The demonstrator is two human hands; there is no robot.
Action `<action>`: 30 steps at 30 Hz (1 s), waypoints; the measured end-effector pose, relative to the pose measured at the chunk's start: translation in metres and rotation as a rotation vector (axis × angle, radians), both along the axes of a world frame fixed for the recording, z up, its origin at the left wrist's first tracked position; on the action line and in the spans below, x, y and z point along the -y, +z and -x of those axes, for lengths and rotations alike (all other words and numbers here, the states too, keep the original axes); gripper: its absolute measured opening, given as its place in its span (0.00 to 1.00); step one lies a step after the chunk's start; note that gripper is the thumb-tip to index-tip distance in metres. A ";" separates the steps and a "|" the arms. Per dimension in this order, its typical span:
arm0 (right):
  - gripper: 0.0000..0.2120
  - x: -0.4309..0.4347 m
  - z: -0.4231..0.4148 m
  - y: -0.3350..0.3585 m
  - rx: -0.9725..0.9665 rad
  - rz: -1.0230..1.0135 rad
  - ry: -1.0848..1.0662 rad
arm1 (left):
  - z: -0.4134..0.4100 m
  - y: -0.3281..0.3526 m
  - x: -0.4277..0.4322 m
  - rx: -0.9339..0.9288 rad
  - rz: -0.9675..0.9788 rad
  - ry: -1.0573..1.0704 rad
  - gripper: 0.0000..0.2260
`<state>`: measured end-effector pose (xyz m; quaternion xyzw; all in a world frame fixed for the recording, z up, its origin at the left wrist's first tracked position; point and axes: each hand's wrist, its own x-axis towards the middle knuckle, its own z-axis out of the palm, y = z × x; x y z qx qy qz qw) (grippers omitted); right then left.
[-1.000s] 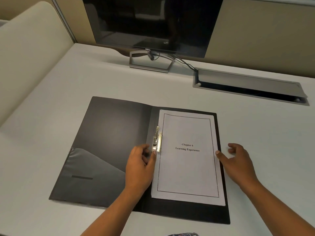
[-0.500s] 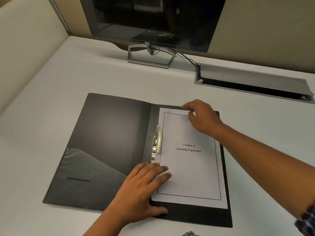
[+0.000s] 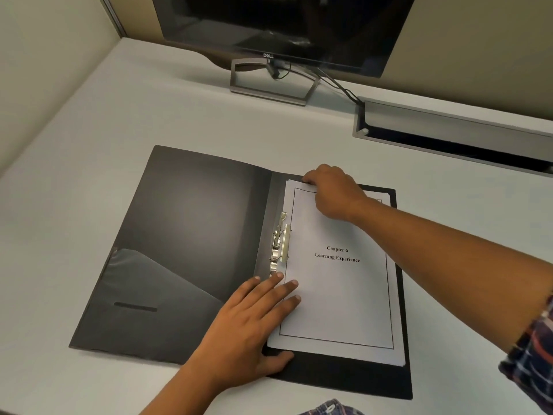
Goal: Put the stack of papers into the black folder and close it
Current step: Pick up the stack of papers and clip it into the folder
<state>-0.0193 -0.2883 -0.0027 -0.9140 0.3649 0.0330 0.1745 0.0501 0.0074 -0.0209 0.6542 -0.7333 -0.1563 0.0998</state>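
The black folder (image 3: 191, 235) lies open flat on the white desk. A stack of white papers (image 3: 338, 295), headed "Chapter 6 Learning Experience", rests on its right half beside the metal clip (image 3: 279, 244) at the spine. My left hand (image 3: 251, 327) lies flat, fingers spread, on the lower left corner of the stack. My right hand (image 3: 332, 191) reaches across to the stack's top left corner, fingers curled over the top edge; whether it grips the sheets I cannot tell.
A dark monitor (image 3: 281, 25) on a metal stand (image 3: 272, 85) is at the back of the desk. A cable tray slot (image 3: 454, 130) runs along the back right. A partition wall (image 3: 45, 70) borders the left.
My right hand moved from the stack's right edge up to its top left corner. My left hand left the clip and settled flat on the lower left corner.
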 end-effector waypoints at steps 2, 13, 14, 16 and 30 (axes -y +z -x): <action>0.22 0.004 0.007 0.003 0.065 -0.060 -0.018 | 0.002 0.003 0.003 -0.015 0.015 0.006 0.36; 0.20 0.051 0.089 0.023 0.177 -0.124 -0.401 | 0.077 0.021 0.091 -0.023 0.068 -0.463 0.32; 0.20 0.052 0.096 0.022 0.160 -0.123 -0.416 | 0.087 0.019 0.098 -0.019 0.056 -0.511 0.32; 0.19 0.051 0.106 0.018 0.124 -0.129 -0.428 | 0.103 0.014 0.110 0.023 0.024 -0.586 0.32; 0.19 0.041 0.116 -0.004 0.136 -0.081 -0.420 | 0.124 0.002 0.129 0.173 -0.005 -0.691 0.28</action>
